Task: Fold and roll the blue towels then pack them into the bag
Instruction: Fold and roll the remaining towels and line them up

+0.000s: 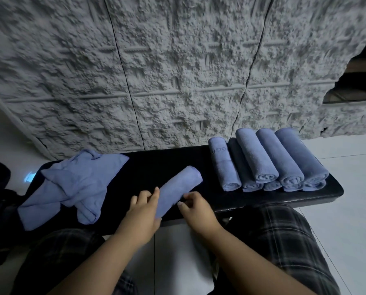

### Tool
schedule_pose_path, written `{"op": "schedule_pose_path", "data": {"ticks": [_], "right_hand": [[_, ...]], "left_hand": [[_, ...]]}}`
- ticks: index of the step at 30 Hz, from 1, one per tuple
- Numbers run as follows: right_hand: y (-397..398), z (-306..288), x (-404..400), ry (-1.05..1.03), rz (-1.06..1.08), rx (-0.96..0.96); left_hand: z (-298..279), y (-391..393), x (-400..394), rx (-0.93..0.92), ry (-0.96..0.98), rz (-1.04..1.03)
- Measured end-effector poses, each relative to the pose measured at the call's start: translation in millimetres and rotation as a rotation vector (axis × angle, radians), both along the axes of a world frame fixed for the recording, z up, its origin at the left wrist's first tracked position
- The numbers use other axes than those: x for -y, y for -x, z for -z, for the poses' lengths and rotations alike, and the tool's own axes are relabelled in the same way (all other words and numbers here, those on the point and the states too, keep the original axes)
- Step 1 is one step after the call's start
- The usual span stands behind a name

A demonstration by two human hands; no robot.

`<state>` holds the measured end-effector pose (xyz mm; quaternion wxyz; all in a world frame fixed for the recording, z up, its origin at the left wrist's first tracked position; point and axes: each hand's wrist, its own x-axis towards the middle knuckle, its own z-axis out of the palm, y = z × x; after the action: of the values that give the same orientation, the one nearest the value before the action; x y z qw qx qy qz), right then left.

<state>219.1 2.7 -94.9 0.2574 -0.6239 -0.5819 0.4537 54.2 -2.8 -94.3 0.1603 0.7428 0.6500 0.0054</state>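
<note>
Head view, bench: a black padded bench (156,167) runs across in front of a rough grey wall (177,71).
Rolled towel in hand: one blue roll (177,188) lies slantwise at the middle of the bench, near its front edge.
Left hand: the left hand (143,211) grasps the near end of that roll, fingers curled round it.
Right hand: the right hand (194,207) pinches the roll's side at the loose edge.
Finished rolls: a stack of rolled towels (267,162) sits at the right end, two layers deep.
Loose towels: a crumpled heap (71,186) lies at the left end.
Bag: not seen here.
Risk: the roll may spring open if the loose edge slips from the pinch; adding it carelessly could topple the stack, which sits close to the bench's end.
</note>
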Motion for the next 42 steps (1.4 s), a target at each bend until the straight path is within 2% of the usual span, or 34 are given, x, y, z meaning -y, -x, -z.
{"op": "schedule_pose_path", "data": {"ticks": [2,5,8,12,16,26,32,39,42], "right_hand": [[0.6,4.4,0.1,0.136,0.021,-0.221],[2.2,12.8,-6.6,0.179,0.133,-0.375],[-1.1,11.9,-9.3,0.255,0.18,-0.537],[-10.1,5.4,-16.4,0.225,0.281,-0.644],[-27.7,-15.2,-33.1,0.088,0.385,-0.71],[-73.9,-43.9,-56.1,0.013,0.603,-0.831],[-66.5,-34.8,-54.5,-0.043,0.863,-0.841],[-56.9,-40.2,-34.2,-0.036,1.161,-0.612],[-61.4,-41.7,-29.8,-0.169,1.198,-0.51]], "left_hand": [[4.8,-13.5,4.6,0.093,0.035,-0.025],[11.6,-28.7,7.5,0.378,0.12,-0.127],[9.8,-37.2,4.8,0.548,0.127,-0.19],[-2.8,-53.5,-1.3,0.706,0.09,-0.174],[-21.7,-75.5,-20.9,0.822,-0.02,-0.132],[-40.4,-133.6,-63.9,0.83,0.038,-0.018],[-39.9,-149.2,-78.6,0.761,0.095,0.013],[-28.1,-161.8,-76.8,0.822,0.145,0.023],[-25.4,-161.6,-73.1,0.765,0.16,0.1]]}}
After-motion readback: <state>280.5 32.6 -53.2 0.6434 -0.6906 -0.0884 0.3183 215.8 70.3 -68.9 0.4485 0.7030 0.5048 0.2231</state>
